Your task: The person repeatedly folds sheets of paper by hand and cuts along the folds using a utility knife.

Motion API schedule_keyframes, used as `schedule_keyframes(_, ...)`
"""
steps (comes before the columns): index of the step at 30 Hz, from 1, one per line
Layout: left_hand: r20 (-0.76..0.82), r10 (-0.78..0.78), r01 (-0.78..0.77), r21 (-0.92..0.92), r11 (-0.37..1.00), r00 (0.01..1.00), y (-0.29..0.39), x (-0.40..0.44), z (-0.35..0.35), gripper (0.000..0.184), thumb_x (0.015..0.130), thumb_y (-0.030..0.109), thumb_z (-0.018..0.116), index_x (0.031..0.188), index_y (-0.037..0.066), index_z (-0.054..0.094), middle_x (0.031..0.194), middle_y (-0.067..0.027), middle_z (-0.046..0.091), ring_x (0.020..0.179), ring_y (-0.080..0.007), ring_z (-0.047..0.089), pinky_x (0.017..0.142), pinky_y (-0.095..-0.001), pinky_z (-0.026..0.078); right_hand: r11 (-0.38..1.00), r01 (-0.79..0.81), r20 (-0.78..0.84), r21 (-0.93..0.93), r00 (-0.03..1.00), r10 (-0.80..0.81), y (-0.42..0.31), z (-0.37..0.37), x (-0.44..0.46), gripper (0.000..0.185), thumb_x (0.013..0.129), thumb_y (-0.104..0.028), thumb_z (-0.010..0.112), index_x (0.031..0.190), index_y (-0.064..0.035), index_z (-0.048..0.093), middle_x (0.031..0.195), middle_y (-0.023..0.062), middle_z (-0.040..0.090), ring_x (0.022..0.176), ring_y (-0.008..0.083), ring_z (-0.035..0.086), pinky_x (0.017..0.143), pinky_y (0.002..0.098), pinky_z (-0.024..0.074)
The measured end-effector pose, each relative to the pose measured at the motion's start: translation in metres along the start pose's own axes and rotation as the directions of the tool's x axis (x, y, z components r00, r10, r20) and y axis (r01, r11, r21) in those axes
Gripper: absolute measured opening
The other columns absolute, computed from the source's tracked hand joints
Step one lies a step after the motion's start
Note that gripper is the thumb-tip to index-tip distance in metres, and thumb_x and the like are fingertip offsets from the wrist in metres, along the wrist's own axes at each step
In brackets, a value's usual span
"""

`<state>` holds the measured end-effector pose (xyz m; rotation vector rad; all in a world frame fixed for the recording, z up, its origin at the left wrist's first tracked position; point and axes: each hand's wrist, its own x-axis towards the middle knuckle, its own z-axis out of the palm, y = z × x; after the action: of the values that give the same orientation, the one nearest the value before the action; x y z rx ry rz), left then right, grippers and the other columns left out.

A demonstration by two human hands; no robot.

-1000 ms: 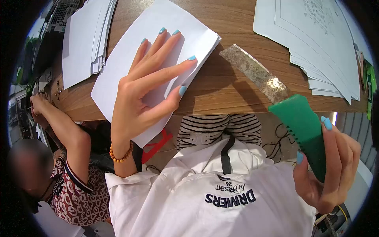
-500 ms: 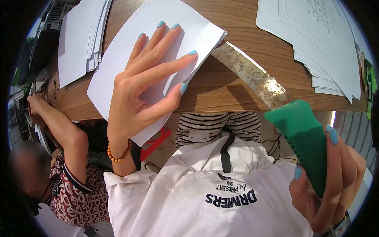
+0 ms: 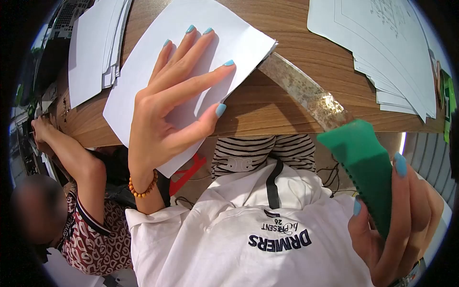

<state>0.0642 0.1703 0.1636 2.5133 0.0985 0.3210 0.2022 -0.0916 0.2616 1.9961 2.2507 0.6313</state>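
Note:
My left hand (image 3: 174, 103) lies with its fingers spread on a folded stack of white paper (image 3: 224, 28), which reaches past the table's near edge. In my right hand (image 3: 401, 225) is a knife (image 3: 356, 138) with a green handle and a long, worn, spotted blade. My fingers wrap the handle off the near side of the table. The blade points up and left, and its tip meets the right edge of the paper near the corner. Whether the tip goes between the sheets I cannot tell.
On the wooden table (image 3: 258, 112), a paper stack (image 3: 93, 52) sits at the left and printed sheets (image 3: 377, 52) at the right. At the far left a person's arm (image 3: 71, 148) reaches to the table. A red object (image 3: 189, 171) is below the edge.
The knife and my right hand have shifted slightly left. My left hand and the paper under it show only a very small shift.

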Motion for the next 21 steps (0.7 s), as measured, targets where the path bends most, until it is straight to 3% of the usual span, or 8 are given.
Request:
schedule_keyframes(8, 0.004, 0.014, -0.014, 0.008, 1.0, 1.0, -0.003, -0.002, 0.001, 0.047, 0.068, 0.024, 0.058, 0.111, 0.008, 0.067, 0.13, -0.0204, 0.05, 0.132, -0.0331, 0.036, 0.111, -0.0478, 0.016, 0.997, 0.047, -0.1, -0.057, 0.994, -0.053, 0.004, 0.003, -0.006, 0.026, 0.082, -0.021, 0.067, 0.086, 0.0042, 0.068, 0.081, 0.0113, 0.068, 0.064, 0.014, 0.062, 0.053, 0.0195, 0.0502)
schedule_keyframes(10, 0.005, 0.016, -0.016, 0.007, 1.0, 1.0, -0.001, -0.001, 0.0, 0.047, 0.068, 0.025, 0.059, 0.111, 0.008, 0.067, 0.13, -0.0206, 0.05, 0.132, -0.0331, 0.036, 0.112, -0.0479, 0.016, 0.997, 0.041, -0.04, -0.069, 0.998, -0.044, 0.0, -0.007, 0.006, 0.027, 0.081, -0.023, 0.068, 0.085, 0.0039, 0.068, 0.083, 0.0111, 0.068, 0.065, 0.0129, 0.061, 0.054, 0.0176, 0.0498)
schedule_keyframes(15, 0.009, 0.025, -0.025, 0.02, 0.999, 1.0, -0.002, -0.002, 0.002, 0.053, 0.064, 0.031, 0.067, 0.11, 0.007, 0.067, 0.13, -0.0219, 0.05, 0.132, -0.0332, 0.036, 0.112, -0.0479, 0.014, 0.997, -0.069, 0.154, 0.042, 0.986, 0.062, -0.007, -0.01, 0.0, 0.031, 0.076, -0.013, 0.067, 0.098, 0.0067, 0.061, 0.091, 0.0162, 0.064, 0.073, 0.0214, 0.06, 0.059, 0.0265, 0.049)
schedule_keyframes(21, 0.008, 0.036, -0.037, 0.046, 0.998, 0.999, -0.002, -0.002, 0.002, 0.061, 0.057, 0.037, 0.076, 0.109, 0.006, 0.067, 0.13, -0.0222, 0.05, 0.132, -0.0333, 0.036, 0.112, -0.0477, 0.015, 0.917, -0.346, 0.486, 0.198, 0.847, 0.214, -0.009, -0.023, 0.002, 0.048, 0.068, -0.001, 0.067, 0.112, 0.0101, 0.051, 0.102, 0.0223, 0.059, 0.081, 0.0317, 0.058, 0.066, 0.0372, 0.048)
